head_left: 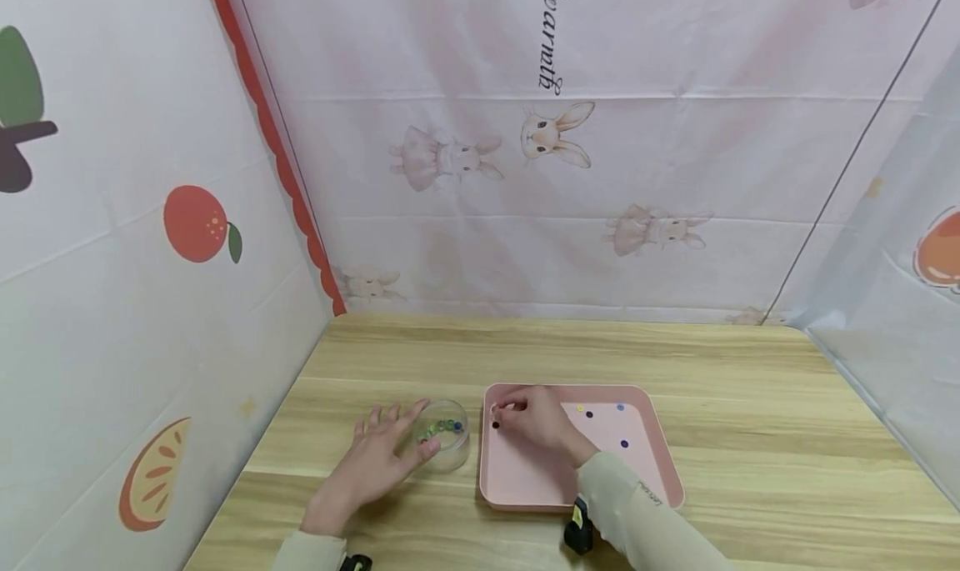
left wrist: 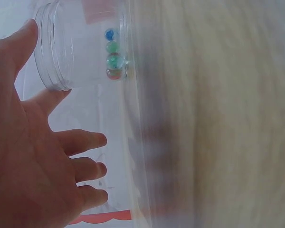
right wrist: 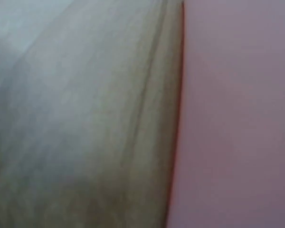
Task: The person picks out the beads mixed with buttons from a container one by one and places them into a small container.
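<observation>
A clear round jar (head_left: 442,458) stands on the table, with several coloured glass marbles (left wrist: 114,61) at its bottom. My left hand (head_left: 372,463) holds the jar by its rim, thumb on the near side and index finger on the far side. The other three fingers stick out free in the left wrist view. To the right, my right hand (head_left: 538,423) reaches into a pink tray (head_left: 525,478), thumb and fingertips pinching a small marble by the left wall. A dark marble (head_left: 496,425) lies right below those fingertips. The right wrist view shows no fingers.
Toward the right of the tray lie a yellow marble (head_left: 580,408), two dark blue ones (head_left: 624,443) and a lighter blue one (head_left: 620,407). The tray sits on a wood-grain table (head_left: 795,438). Printed cloth walls (head_left: 465,254) close off the back and sides.
</observation>
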`<state>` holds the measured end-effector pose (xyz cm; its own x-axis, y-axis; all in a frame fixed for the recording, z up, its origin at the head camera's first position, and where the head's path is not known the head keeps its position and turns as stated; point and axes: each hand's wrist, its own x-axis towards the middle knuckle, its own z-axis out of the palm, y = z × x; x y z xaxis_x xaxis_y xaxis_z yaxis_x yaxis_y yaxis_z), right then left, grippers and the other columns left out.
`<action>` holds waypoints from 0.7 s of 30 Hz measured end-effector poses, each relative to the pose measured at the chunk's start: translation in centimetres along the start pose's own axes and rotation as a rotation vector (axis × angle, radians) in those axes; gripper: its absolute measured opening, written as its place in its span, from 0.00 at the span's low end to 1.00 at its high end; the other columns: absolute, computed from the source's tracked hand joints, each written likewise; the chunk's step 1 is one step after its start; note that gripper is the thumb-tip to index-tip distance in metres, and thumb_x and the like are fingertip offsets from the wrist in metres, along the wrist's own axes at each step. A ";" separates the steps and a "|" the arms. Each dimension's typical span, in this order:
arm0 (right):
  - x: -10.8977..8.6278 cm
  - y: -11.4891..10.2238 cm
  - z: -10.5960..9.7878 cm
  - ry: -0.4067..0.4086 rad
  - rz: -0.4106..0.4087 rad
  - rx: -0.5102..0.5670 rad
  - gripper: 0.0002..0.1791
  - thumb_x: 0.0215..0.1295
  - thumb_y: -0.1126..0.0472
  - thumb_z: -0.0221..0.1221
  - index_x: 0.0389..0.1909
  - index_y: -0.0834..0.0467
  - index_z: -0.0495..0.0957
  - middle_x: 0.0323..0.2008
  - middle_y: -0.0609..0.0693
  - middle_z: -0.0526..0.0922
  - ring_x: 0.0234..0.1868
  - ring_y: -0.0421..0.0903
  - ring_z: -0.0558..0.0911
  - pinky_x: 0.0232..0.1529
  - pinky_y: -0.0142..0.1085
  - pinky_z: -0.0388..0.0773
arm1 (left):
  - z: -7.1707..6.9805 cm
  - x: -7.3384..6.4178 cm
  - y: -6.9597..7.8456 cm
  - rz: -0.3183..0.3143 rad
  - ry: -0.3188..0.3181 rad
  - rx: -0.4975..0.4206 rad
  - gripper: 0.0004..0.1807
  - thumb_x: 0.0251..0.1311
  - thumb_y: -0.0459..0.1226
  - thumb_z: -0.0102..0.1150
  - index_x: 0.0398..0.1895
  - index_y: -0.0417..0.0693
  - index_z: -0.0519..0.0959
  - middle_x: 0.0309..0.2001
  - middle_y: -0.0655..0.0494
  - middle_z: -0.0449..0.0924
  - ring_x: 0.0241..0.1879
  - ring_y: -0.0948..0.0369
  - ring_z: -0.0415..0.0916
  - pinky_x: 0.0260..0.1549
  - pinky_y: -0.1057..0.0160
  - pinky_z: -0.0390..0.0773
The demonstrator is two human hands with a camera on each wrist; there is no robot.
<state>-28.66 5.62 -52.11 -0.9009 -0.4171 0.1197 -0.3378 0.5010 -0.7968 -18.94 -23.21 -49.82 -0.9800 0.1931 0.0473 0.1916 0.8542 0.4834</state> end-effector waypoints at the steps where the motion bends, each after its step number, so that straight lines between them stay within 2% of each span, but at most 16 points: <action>1: 0.0 0.1 -0.1 -0.002 0.016 0.033 0.08 0.70 0.60 0.68 0.44 0.56 0.92 0.31 0.47 0.90 0.26 0.36 0.78 0.27 0.28 0.76 | 0.0 0.0 0.0 0.000 0.000 0.000 0.41 0.74 0.66 0.50 0.85 0.66 0.58 0.80 0.29 0.56 0.79 0.23 0.43 0.73 0.19 0.38; 4: -0.1 0.3 -0.5 -0.002 0.068 0.133 0.09 0.72 0.59 0.66 0.48 0.55 0.91 0.34 0.50 0.92 0.28 0.40 0.83 0.29 0.30 0.82 | 0.1 0.0 0.0 0.001 -0.002 -0.003 0.40 0.74 0.65 0.50 0.85 0.66 0.58 0.80 0.29 0.56 0.79 0.23 0.43 0.74 0.19 0.38; 7: -0.2 0.4 -0.8 0.014 0.098 0.186 0.10 0.74 0.56 0.65 0.50 0.54 0.91 0.37 0.52 0.93 0.31 0.44 0.87 0.32 0.33 0.84 | 0.1 0.0 0.1 0.001 -0.002 -0.002 0.40 0.74 0.65 0.50 0.85 0.66 0.57 0.80 0.29 0.57 0.79 0.23 0.43 0.73 0.19 0.38; 13: -0.5 0.1 -1.4 0.060 0.104 0.174 0.11 0.72 0.53 0.67 0.51 0.50 0.91 0.39 0.48 0.94 0.40 0.42 0.89 0.40 0.32 0.82 | 0.1 0.0 0.0 0.007 -0.006 -0.002 0.40 0.74 0.65 0.50 0.85 0.67 0.57 0.80 0.29 0.56 0.79 0.22 0.43 0.73 0.18 0.39; 18: -0.5 -0.1 -1.5 0.078 0.074 0.175 0.11 0.71 0.52 0.69 0.51 0.47 0.91 0.48 0.45 0.93 0.51 0.41 0.89 0.55 0.37 0.85 | 0.2 0.1 -0.1 0.010 -0.003 0.002 0.40 0.74 0.65 0.49 0.85 0.67 0.57 0.80 0.30 0.57 0.79 0.22 0.43 0.72 0.17 0.39; 21: -0.5 -0.3 -1.5 0.082 0.064 0.188 0.12 0.71 0.52 0.69 0.51 0.48 0.91 0.50 0.45 0.92 0.55 0.44 0.89 0.58 0.40 0.86 | 0.3 0.1 0.0 0.006 -0.003 0.004 0.40 0.74 0.66 0.49 0.85 0.67 0.57 0.80 0.30 0.57 0.79 0.22 0.43 0.72 0.17 0.39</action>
<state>-28.51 6.87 -51.06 -0.9407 -0.3219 0.1069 -0.2293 0.3712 -0.8998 -18.98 -23.08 -50.07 -0.9787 0.1997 0.0480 0.1979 0.8547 0.4799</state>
